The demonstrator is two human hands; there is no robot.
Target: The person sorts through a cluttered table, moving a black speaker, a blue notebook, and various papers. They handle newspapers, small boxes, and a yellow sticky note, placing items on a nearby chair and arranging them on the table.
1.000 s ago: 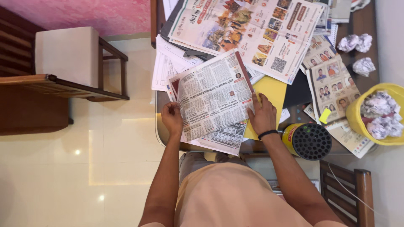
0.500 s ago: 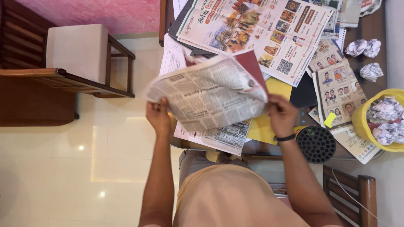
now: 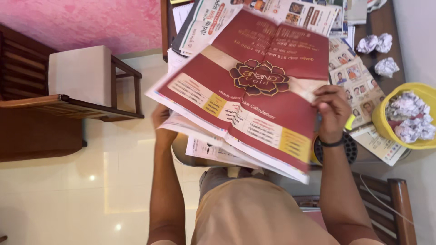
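Head view is showing both hands holding a wide, thin newspaper sheet (image 3: 254, 95) up above the worktop (image 3: 386, 18), its dark red printed face bearing a gold flower emblem. Right hand (image 3: 331, 109) is pinching the sheet's right edge; left hand (image 3: 160, 119) is mostly hidden under the paper, gripping its left edge. Crumpled paper balls (image 3: 411, 119) are filling a round yellow tub (image 3: 386, 129).

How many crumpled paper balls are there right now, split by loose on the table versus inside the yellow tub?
Loose on the table: 3, a touching pair and a single ball.
Inside the yellow tub: 2 that show, one above the other; any beneath are hidden.
Total: 5.
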